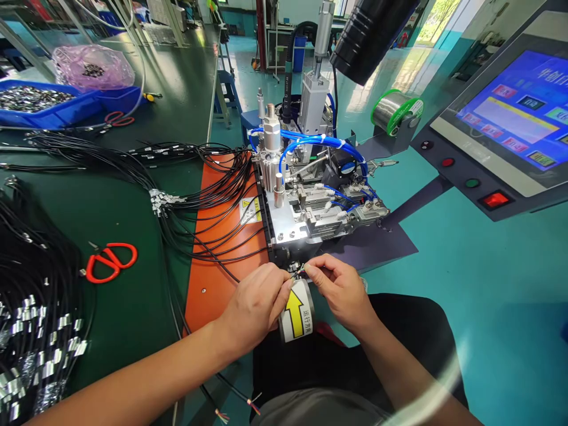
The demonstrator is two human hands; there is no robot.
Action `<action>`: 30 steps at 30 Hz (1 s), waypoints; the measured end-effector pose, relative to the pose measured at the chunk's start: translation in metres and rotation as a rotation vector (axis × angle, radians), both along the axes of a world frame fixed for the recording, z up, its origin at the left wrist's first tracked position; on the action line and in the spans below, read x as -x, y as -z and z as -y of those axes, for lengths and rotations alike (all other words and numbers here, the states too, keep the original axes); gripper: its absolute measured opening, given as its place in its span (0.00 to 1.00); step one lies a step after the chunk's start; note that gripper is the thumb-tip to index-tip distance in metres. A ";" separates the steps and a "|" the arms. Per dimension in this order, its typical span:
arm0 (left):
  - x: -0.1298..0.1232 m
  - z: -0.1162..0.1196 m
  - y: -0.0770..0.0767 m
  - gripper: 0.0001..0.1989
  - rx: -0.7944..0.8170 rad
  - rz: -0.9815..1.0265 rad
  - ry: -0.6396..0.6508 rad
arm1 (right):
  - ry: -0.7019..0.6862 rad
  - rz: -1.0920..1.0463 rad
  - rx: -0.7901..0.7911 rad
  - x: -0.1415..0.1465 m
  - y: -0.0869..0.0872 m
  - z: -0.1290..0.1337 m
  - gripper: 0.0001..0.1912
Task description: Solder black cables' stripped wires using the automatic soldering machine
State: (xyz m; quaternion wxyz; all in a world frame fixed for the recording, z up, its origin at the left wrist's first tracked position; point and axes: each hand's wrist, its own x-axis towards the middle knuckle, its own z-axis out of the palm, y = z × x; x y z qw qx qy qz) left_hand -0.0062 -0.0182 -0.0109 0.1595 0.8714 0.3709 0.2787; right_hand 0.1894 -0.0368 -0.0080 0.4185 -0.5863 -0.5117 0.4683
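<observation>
My left hand (261, 302) is closed at the front of the soldering machine (295, 222), its fingertips pinching a black cable near its stripped end. Thin coloured wires (300, 270) run from there to my right hand (339, 290), whose thumb and forefinger are pressed together on their tips. Just below the fingers is a round guide with a yellow arrow label (296, 312). Black cables (217, 195) fan across the orange plate (213, 293) to the machine's left side. Two cable ends with bare coloured wires (222, 416) hang below my left forearm.
Red-handled scissors (110, 262) and cables with silvery ends (44, 331) lie on the green bench (128, 313). Blue trays (48, 112) hold small metal parts. A solder spool (396, 113) and a control screen (515, 112) stand to the right.
</observation>
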 end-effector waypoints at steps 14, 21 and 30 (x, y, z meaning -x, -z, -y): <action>0.000 0.000 0.001 0.07 -0.010 0.010 0.006 | -0.003 -0.039 -0.003 0.000 0.001 0.000 0.15; -0.001 0.000 -0.002 0.08 -0.018 -0.008 0.004 | -0.056 -0.054 -0.027 0.000 0.001 0.000 0.12; -0.002 -0.001 -0.001 0.08 -0.009 -0.014 0.006 | -0.022 0.021 -0.070 -0.004 0.004 -0.004 0.14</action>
